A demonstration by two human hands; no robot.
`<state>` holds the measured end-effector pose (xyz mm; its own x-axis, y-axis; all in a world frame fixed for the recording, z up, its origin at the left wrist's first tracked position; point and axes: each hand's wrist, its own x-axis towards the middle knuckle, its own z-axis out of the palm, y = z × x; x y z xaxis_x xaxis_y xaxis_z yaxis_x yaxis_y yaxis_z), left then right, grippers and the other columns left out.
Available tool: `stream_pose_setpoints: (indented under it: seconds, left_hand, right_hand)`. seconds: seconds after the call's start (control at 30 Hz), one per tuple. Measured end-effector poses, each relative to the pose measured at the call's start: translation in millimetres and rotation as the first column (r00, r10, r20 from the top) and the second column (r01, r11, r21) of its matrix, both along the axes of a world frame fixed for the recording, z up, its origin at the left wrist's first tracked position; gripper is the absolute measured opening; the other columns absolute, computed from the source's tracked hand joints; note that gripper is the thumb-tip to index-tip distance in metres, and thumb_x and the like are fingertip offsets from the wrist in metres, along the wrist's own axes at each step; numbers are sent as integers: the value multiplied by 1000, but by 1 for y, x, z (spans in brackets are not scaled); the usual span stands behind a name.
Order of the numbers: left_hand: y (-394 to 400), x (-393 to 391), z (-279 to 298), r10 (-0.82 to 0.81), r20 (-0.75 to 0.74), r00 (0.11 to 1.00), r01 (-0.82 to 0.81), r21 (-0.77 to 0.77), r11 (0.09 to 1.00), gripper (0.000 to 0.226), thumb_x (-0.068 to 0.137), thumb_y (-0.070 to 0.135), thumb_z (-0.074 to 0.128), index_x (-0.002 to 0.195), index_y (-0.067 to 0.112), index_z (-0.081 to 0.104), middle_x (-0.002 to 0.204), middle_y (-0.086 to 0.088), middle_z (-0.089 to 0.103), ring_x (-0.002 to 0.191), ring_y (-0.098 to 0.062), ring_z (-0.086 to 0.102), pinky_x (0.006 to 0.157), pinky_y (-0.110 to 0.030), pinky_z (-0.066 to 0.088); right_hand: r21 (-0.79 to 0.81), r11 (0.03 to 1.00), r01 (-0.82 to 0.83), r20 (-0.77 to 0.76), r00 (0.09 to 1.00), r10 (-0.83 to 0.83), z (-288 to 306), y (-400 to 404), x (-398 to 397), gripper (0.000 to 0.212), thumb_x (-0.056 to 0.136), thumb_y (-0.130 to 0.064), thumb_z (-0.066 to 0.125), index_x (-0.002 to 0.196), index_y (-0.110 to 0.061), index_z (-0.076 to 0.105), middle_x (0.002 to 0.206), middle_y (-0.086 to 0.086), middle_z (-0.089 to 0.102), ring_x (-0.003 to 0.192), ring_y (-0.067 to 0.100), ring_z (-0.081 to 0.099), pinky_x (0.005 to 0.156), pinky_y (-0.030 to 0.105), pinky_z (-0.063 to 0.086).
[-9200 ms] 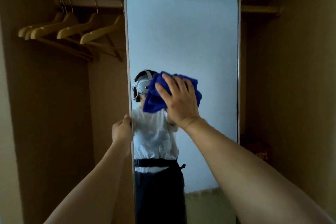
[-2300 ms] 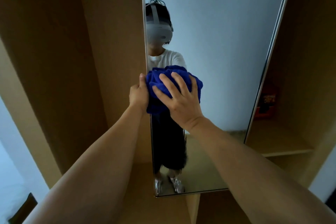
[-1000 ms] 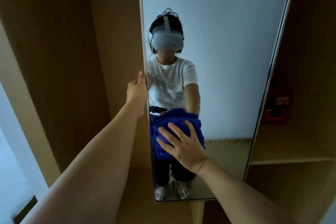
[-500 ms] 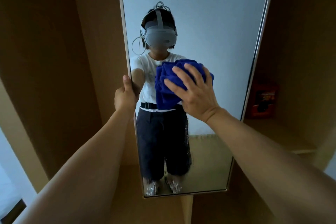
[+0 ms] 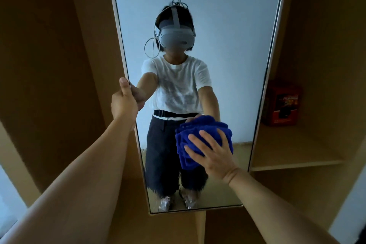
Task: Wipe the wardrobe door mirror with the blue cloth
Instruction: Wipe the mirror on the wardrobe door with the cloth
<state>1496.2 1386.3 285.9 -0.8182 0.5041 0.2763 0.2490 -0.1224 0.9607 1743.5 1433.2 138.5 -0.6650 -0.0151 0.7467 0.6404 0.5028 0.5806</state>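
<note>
The tall wardrobe door mirror stands in front of me in a thin pale frame and reflects a person in a white shirt and dark trousers. My left hand grips the mirror's left edge at mid height, thumb up along the frame. My right hand presses the bunched blue cloth flat against the glass in the lower right part, fingers spread over it. Part of the cloth is hidden under my palm.
Wooden wardrobe panels stand on both sides of the mirror. A shelf on the right carries a red box. The mirror's bottom edge hangs above the wardrobe floor.
My right hand has slid the cloth down and to the right, from chest height of the reflection to the lower right of the glass. My left hand keeps its hold on the edge.
</note>
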Motion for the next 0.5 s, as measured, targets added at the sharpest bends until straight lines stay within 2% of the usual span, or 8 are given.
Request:
stream_pose_setpoints:
  seconds: [0.07,0.13,0.23,0.33,0.4,0.5]
  left_hand:
    - [0,0,0,3,5,1000,-3,4,1000,52,91,67,24,91,23,52,67,11,51,59,-5,48,54,-20,34]
    - [0,0,0,5,17,1000,-5,2,1000,58,91,66,23,99,20,57,71,6,52,65,-13,51,64,-25,38]
    - [-1,-1,1,17,-3,1000,-17,-22,1000,67,91,66,22,111,12,59,87,-2,56,81,-21,53,73,-33,41]
    - [-1,-3,1,-4,-22,1000,4,-29,1000,69,92,65,22,113,10,58,92,-6,57,84,-25,55,76,-36,44]
    - [0,-5,-1,-12,-7,1000,12,-22,1000,67,92,65,23,111,10,57,91,-6,57,85,-25,55,77,-36,44]
    - [0,-6,-1,-11,-10,1000,10,-17,1000,64,92,65,23,106,12,56,90,-6,57,84,-25,55,76,-36,44]
  right_hand:
    - [-3,1000,-29,65,998,29,10,2,4,41,83,-24,59,124,-28,53,141,2,38,129,29,36,104,60,22]
    - [-8,999,-53,57,997,53,31,1,8,39,84,-22,59,122,-27,58,140,2,42,128,30,37,102,60,26]
    - [3,999,-38,-85,996,38,78,2,9,47,76,-17,64,122,-26,63,138,5,48,127,32,38,99,62,32]
    - [46,998,-38,-205,978,47,122,4,11,50,72,-14,63,120,-24,65,132,10,57,126,34,38,100,61,32]
    - [46,998,-52,-247,967,62,131,3,11,52,70,-15,63,122,-23,65,133,11,56,126,35,37,101,62,31]
    - [1,999,-52,-313,948,49,114,-1,5,56,71,-19,62,126,-23,56,140,8,39,129,35,33,103,64,26]
